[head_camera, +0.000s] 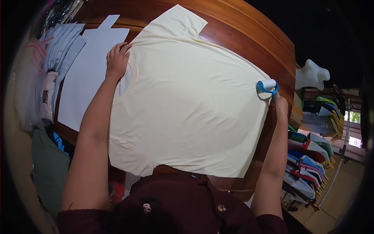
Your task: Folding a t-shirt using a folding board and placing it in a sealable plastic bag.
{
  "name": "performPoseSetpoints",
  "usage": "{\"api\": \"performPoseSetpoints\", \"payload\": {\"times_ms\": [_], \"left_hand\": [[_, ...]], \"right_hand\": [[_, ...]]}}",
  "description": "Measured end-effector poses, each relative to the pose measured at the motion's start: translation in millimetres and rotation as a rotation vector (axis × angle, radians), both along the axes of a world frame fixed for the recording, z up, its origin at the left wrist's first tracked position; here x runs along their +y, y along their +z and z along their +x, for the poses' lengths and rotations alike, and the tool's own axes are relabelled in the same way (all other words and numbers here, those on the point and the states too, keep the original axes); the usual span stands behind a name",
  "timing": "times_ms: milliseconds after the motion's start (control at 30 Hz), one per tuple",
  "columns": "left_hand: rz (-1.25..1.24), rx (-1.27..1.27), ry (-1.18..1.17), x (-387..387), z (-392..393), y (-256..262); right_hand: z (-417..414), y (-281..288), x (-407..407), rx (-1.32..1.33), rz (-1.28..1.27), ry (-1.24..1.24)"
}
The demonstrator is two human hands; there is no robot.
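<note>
A cream T-shirt (187, 105) lies spread on the wooden table, its collar to the left and its hem to the right. My left hand (118, 60) rests at the upper edge of the collar, fingertips on the fabric. At the far right, my right hand (281, 104) grips the blue handle of a lint roller (268, 84). The white roll of that tool sits over the shirt's upper hem corner. Creases run across the shirt's middle, and both short sleeves are laid outward.
A white folding board (90, 70) lies left of the collar, partly under the shirt. Pale folded garments (62, 46) and plastic packaging (29, 87) are stacked beyond it. Past the right end of the wooden table (242, 35) are a white mannequin torso (312, 74) and hanging clothes (309, 166).
</note>
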State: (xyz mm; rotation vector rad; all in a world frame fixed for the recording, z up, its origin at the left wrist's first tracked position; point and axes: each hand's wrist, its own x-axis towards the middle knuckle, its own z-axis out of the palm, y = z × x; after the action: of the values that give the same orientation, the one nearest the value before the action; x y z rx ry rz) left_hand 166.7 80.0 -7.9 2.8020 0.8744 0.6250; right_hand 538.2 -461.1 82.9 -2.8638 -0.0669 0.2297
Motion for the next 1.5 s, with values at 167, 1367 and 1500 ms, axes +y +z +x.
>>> {"api": "performPoseSetpoints", "payload": {"times_ms": [167,1367,1500], "left_hand": [[-0.024,0.015,0.005,-0.5,2.2,-5.5],[-0.024,-0.012,0.018,-0.6,1.1,-9.1],[-0.051,-0.021,0.023,-0.9,1.0,-12.1]], "right_hand": [[-58.3,1.8,-4.4,0.459,0.577,-0.271],[-409.3,-3.0,-16.6,1.110,1.053,-0.511],[-444.2,14.1,-16.7,1.108,0.986,-0.559]]}}
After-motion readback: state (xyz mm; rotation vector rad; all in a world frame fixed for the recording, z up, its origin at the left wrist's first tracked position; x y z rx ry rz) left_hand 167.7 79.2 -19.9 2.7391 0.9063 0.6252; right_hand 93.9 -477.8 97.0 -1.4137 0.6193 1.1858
